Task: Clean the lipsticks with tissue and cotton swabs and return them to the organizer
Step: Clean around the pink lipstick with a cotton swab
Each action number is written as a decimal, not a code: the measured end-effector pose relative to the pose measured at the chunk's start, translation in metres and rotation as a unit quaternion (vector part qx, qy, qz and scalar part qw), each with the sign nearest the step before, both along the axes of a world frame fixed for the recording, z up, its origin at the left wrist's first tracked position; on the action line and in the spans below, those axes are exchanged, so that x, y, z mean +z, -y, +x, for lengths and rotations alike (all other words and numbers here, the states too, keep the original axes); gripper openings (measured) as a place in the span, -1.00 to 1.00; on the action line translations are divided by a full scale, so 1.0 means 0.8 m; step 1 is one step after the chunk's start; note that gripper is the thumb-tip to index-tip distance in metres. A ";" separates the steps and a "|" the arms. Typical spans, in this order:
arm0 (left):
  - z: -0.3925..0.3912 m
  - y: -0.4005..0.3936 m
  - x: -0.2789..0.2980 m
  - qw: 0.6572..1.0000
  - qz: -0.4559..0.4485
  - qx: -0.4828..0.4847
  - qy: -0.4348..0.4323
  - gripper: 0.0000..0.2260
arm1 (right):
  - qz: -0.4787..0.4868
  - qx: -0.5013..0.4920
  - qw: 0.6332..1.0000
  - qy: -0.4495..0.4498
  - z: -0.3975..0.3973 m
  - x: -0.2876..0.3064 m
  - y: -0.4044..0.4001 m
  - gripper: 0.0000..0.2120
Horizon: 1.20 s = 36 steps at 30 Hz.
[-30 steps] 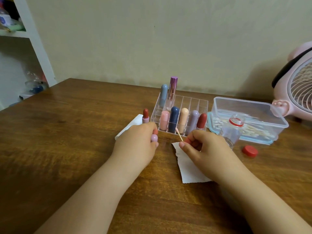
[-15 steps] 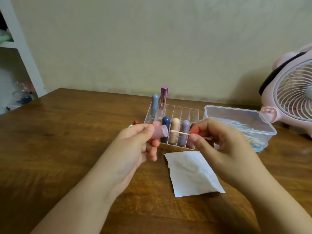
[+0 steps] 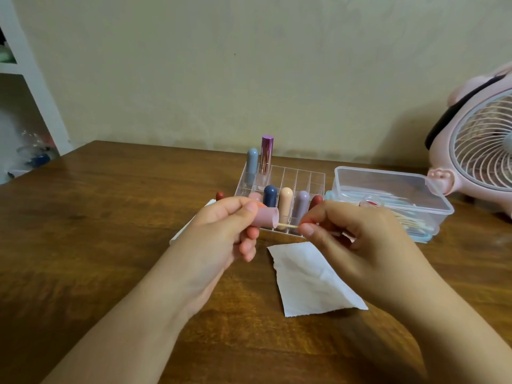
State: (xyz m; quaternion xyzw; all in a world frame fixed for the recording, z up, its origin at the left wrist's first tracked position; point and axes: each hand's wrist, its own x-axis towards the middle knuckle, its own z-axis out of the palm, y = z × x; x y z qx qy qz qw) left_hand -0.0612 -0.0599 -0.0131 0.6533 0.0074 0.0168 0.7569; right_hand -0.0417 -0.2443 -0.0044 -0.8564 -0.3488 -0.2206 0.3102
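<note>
Wooden table (image 3: pixel 83 245) against beige wall (image 3: pixel 249 65), white shelf (image 3: pixel 36 87) left.

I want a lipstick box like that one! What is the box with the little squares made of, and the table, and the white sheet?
The organizer looks like clear hard plastic, perhaps acrylic: you see the lipsticks through its glossy walls. The table looks like varnished wood or a wood-look surface, showing brown grain and soft shine. The white sheet looks like thin tissue paper: matte, creased, with a ragged edge.
</note>
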 end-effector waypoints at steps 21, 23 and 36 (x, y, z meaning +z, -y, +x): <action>-0.001 -0.004 0.002 0.992 0.123 0.036 -0.012 -0.80 | -0.028 0.031 0.999 0.013 -0.007 0.004 0.000 -0.91; -0.001 -0.004 0.003 0.986 0.159 0.045 -0.006 -0.80 | -0.018 0.015 1.000 0.010 -0.005 0.003 -0.001 -0.91; 0.002 -0.033 0.011 0.844 0.519 0.122 -0.064 -0.86 | -0.086 -0.141 0.974 -0.157 0.020 -0.042 -0.026 -0.90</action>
